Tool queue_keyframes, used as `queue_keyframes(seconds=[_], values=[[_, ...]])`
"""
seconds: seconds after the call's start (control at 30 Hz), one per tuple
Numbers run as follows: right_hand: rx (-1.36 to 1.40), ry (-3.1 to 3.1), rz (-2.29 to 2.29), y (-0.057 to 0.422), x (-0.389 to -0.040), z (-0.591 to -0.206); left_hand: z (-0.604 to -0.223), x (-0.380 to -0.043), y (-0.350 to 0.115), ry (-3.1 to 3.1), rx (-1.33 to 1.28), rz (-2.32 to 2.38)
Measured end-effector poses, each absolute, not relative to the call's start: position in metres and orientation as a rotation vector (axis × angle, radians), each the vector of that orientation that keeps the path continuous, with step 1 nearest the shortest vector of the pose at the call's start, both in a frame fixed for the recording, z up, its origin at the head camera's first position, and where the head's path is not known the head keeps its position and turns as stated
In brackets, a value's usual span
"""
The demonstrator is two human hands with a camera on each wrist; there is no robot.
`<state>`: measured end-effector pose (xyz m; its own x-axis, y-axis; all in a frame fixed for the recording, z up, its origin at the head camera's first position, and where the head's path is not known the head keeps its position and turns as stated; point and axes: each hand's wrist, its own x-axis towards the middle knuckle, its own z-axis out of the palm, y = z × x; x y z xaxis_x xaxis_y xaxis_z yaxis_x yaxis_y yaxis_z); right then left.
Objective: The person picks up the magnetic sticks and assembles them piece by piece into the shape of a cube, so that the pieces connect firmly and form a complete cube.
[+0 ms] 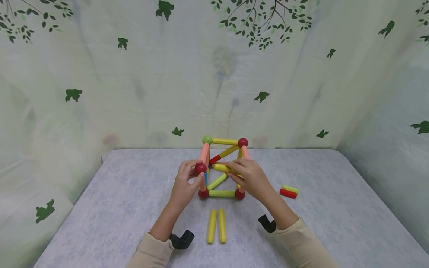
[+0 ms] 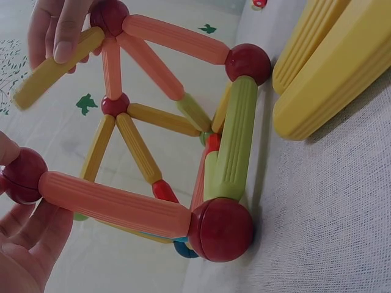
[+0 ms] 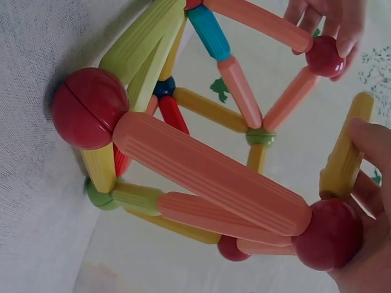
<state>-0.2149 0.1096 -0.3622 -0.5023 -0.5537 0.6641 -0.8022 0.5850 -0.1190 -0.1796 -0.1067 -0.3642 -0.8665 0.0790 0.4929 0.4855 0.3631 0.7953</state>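
Note:
A frame of ribbed magnetic rods and balls stands on the table, with salmon uprights such as the rod [image 2: 116, 204] and red balls at its near bottom corners. My left hand [image 1: 186, 180] holds the red ball [image 1: 200, 168] at the near left top corner. With thumb and fingers, my right hand [image 1: 249, 176] pinches a yellow rod [image 1: 221, 168]. In the right wrist view one end of that yellow rod [image 3: 348, 152] is at the near right top red ball [image 3: 330, 234]; its other end points toward the left hand's ball, with a gap between them.
Two yellow rods [image 1: 212, 227] lie side by side on the table [image 1: 134, 208] in front of the frame. Right of it are a short red rod [image 1: 288, 193] and a short green rod [image 1: 291, 189]. Behind the table hangs a leaf-patterned backdrop [image 1: 134, 93].

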Motion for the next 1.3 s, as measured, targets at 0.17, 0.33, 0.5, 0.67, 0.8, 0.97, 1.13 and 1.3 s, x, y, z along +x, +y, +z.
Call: queue_keyframes(seconds=[0.17, 0.33, 0.5, 0.67, 0.8, 0.97, 1.13, 1.3], values=[[1.066, -2.259, 0.601, 0.109, -0.217, -0.364, -0.365, -0.179, -0.106, -2.254, -0.501, -1.516], [1.092, -2.257, 0.568, 0.102, -0.219, -0.364, -0.367, -0.179, -0.105, -2.220, -0.551, -1.525], [1.102, -2.293, 0.446, 0.095, -0.218, -0.362, -0.368, -0.178, -0.104, -2.191, -0.567, -1.513], [1.087, -2.322, 0.464, 0.097, -0.219, -0.361, -0.369, -0.178, -0.102, -2.206, -0.552, -1.498], [1.090, -2.314, 0.531, 0.103, -0.220, -0.361, -0.378, -0.184, -0.101, -2.216, -0.552, -1.495], [1.103, -2.276, 0.673, 0.112, -0.218, -0.361, -0.396, -0.197, -0.109, -2.266, -0.518, -1.468], [0.994, -2.273, 0.763, 0.140, -0.206, -0.361, -0.400, -0.187, -0.119, -2.320, -0.458, -1.392], [0.774, -2.389, 0.753, 0.185, -0.197, -0.378, -0.411, -0.164, -0.122, -2.497, -0.428, -1.313]])
